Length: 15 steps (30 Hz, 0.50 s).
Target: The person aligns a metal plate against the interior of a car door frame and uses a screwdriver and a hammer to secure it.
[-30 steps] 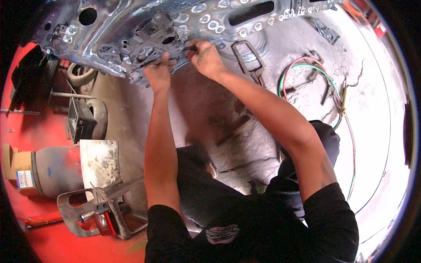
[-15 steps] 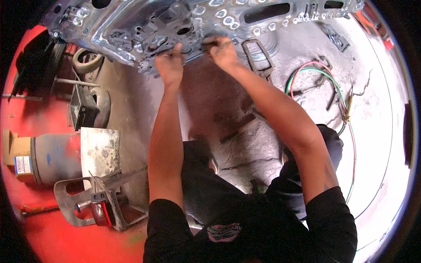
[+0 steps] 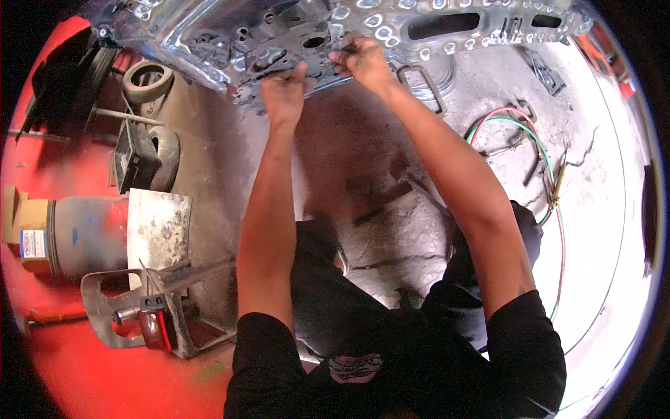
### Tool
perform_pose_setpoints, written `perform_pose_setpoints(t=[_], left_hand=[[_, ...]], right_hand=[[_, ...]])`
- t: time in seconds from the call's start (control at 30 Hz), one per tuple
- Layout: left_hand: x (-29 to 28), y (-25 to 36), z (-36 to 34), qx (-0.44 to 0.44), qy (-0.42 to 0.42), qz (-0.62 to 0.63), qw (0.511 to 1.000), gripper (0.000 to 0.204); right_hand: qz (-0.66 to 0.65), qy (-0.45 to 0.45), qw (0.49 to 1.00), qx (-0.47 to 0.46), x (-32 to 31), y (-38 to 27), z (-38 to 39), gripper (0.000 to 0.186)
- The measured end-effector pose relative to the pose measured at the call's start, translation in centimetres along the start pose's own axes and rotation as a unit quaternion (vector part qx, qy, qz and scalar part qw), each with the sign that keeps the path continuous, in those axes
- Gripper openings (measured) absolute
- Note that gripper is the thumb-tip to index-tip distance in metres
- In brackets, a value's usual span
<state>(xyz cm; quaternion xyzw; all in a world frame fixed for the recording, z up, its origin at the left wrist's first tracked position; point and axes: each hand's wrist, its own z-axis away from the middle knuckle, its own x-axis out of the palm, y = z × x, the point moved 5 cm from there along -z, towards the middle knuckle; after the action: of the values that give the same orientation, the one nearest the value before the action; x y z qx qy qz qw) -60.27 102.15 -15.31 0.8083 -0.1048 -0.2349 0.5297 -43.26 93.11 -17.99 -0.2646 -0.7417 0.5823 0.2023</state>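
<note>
A bare-metal vehicle body panel (image 3: 380, 35), dotted with round spot marks, spans the top of the view. Against it sits a dark grey metal plate (image 3: 296, 52) with holes and bumps. My left hand (image 3: 284, 99) is closed at that plate's lower edge, thumb pointing up and the other fingers partly hidden. To its right, my right hand (image 3: 364, 64) touches the panel beside the plate with its fingers pinched together. Whatever is between those fingertips, if anything, is too small to make out.
Red and green hoses (image 3: 534, 129) lie on the floor at the right, near a C-shaped clamp (image 3: 422, 84). On the left are a tyre (image 3: 148, 82), a black crate (image 3: 132, 157), a drum (image 3: 91, 234) and a plastic chair frame (image 3: 105, 307) with a red lamp (image 3: 155, 328).
The view has shifted slightly, so the panel sits higher and farther right. My right hand has lifted a little along the plate's right side; my left stays at its lower edge.
</note>
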Motion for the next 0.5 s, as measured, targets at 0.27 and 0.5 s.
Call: perform_pose_setpoints(t=[0.27, 0.5], left_hand=[[-1.1, 2.2, 6.8, -0.169, -0.282, 0.174, 0.928, 0.055], [-0.5, 2.2, 16.5, -0.196, -0.384, 0.354, 0.830, 0.064]], right_hand=[[-0.128, -0.080, 0.986, -0.074, -1.9, 0.0, 2.1, 0.020], [0.176, -0.095, 0.971, -0.132, -4.0, 2.2, 6.1, 0.028]])
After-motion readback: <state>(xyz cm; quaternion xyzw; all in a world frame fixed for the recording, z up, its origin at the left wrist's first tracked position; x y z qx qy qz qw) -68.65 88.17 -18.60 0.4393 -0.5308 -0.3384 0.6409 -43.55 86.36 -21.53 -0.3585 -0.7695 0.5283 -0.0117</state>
